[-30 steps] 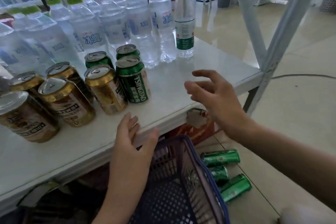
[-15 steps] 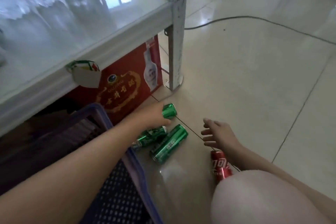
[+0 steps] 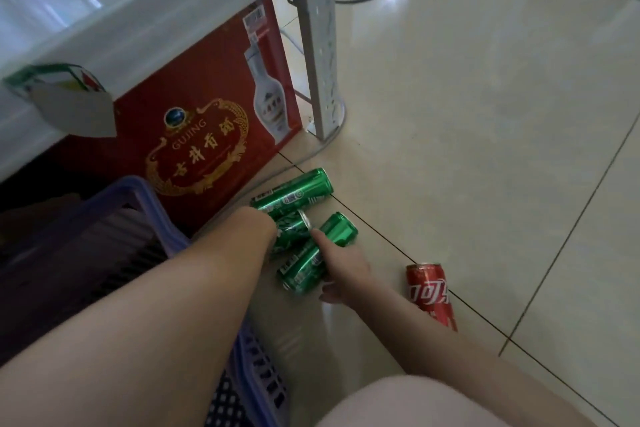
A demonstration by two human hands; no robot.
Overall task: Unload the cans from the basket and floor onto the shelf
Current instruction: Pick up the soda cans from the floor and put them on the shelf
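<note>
Right hand (image 3: 341, 265), centre frame, fingers curled over the nearest green can (image 3: 317, 255) on the floor; left hand (image 3: 258, 224) reaches the middle green can (image 3: 292, 227), grip hidden, cannot tell. Best lifted by wrapping each barrel fully, since cans roll. Third green can (image 3: 292, 192) touches; red can (image 3: 431, 295) lower right; basket (image 3: 145, 198) and red carton (image 3: 207, 121) crowd the left.

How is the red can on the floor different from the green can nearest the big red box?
The red can is red with white lettering; the far green can is green. The red can lies apart from the rest and untouched; the green one lies beside another green can, by the left hand. Both lie on their sides on the tile.
</note>
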